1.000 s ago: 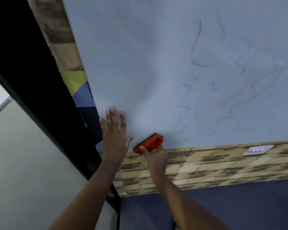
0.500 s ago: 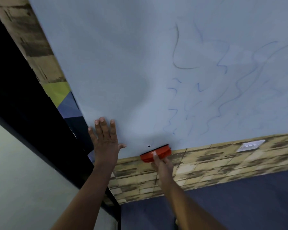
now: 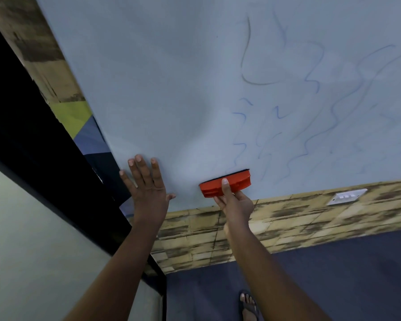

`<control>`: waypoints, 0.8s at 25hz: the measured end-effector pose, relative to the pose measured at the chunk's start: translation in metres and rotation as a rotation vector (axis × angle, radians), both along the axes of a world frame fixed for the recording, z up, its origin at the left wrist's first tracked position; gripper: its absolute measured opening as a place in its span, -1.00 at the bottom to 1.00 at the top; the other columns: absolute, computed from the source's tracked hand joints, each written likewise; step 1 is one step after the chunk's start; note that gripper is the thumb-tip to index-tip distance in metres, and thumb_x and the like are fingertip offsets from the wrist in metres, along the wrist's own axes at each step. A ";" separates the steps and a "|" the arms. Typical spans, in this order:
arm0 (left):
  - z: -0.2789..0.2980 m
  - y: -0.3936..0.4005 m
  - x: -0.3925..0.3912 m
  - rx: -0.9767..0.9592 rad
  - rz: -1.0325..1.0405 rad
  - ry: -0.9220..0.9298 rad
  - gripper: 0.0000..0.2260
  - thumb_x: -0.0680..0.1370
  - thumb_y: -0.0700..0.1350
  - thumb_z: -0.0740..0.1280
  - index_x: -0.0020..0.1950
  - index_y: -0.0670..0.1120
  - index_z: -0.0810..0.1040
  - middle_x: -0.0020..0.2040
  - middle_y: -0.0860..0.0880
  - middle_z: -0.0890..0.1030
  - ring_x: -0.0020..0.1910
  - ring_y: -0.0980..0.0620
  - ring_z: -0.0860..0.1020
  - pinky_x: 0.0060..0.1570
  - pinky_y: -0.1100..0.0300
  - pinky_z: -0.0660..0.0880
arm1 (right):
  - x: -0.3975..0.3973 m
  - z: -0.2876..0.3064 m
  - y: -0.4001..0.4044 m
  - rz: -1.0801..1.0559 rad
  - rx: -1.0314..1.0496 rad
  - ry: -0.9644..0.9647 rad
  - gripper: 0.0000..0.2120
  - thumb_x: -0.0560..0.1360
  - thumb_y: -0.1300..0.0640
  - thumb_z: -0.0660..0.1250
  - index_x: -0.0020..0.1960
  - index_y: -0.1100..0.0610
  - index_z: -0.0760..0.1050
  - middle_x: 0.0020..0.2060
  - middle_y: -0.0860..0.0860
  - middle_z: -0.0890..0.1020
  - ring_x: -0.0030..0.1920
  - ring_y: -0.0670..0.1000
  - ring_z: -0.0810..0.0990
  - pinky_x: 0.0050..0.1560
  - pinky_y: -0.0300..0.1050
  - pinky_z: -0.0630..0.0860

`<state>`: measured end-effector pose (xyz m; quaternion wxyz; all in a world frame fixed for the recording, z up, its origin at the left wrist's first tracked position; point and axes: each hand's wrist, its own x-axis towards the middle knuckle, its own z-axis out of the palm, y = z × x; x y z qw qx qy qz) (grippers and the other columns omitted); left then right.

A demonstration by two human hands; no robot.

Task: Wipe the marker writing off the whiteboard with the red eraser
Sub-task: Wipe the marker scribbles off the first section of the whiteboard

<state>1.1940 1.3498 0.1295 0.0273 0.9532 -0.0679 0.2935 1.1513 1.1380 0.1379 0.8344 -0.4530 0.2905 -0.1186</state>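
While the right hand (image 3: 235, 202) grips the red eraser (image 3: 225, 183) from below, one of its fingers (image 3: 225, 185) lies over the eraser's back and the others curl under its lower edge. Eraser sits flat against the whiteboard (image 3: 171, 89), near the bottom edge, long axis roughly level and tipped slightly up to the right. Left hand (image 3: 146, 188) is flat on the board just left of the eraser, fingers straight and close together, thumb out; it holds nothing, likely bracing.

Marker writing (image 3: 310, 117): wavy blue lines and one darker loop, all up and to the right of the eraser. Nearest strokes start just above its right end. Board to the left looks clean.

Judgement: the next stroke should go up and rightward, broadside to the eraser's length. Right hand is the nearer one and already placed. Most of the writing is yet to be wiped.
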 end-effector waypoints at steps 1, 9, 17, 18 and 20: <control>0.001 -0.002 -0.001 -0.007 0.001 0.003 0.49 0.24 0.22 0.70 0.66 -0.24 -0.40 0.59 -0.36 -0.49 0.60 -0.38 -0.46 0.52 -0.37 -0.48 | 0.000 -0.001 0.000 -0.004 0.007 0.012 -0.75 0.49 0.08 0.56 0.09 0.16 0.64 -0.02 0.07 0.75 -0.02 0.07 0.77 -0.03 -0.10 0.71; 0.003 -0.005 -0.008 -0.035 -0.001 0.014 0.47 0.28 0.15 0.71 0.66 -0.21 -0.41 0.61 -0.33 -0.48 0.62 -0.37 -0.43 0.54 -0.40 -0.42 | 0.006 -0.054 -0.022 -0.127 0.211 0.204 -0.55 0.52 0.11 0.51 0.29 0.34 0.52 0.14 0.27 0.68 0.05 0.18 0.72 0.07 0.08 0.70; 0.001 -0.008 -0.008 -0.053 0.012 0.022 0.47 0.28 0.16 0.71 0.66 -0.24 -0.41 0.60 -0.37 -0.46 0.61 -0.41 -0.42 0.52 -0.44 -0.39 | 0.009 -0.028 -0.049 -0.277 -0.027 0.022 -0.60 0.51 -0.02 0.54 0.26 0.16 0.62 0.12 0.16 0.71 0.08 0.11 0.72 0.01 0.02 0.72; 0.000 -0.009 -0.007 -0.060 0.006 0.009 0.49 0.26 0.15 0.73 0.66 -0.24 -0.41 0.60 -0.37 -0.47 0.61 -0.41 -0.42 0.52 -0.43 -0.42 | 0.009 -0.016 -0.047 -0.293 -0.222 -0.031 -0.57 0.49 -0.06 0.56 0.27 0.11 0.64 0.07 0.10 0.72 0.06 0.04 0.72 0.07 0.05 0.70; -0.001 -0.010 -0.003 -0.063 0.001 -0.009 0.52 0.22 0.14 0.74 0.65 -0.25 -0.41 0.60 -0.37 -0.47 0.60 -0.42 -0.43 0.51 -0.42 -0.45 | 0.009 0.002 -0.028 -0.290 -0.671 -0.131 -0.48 0.45 -0.07 0.58 0.34 0.12 0.61 0.01 0.00 0.66 0.00 -0.08 0.65 0.08 -0.08 0.68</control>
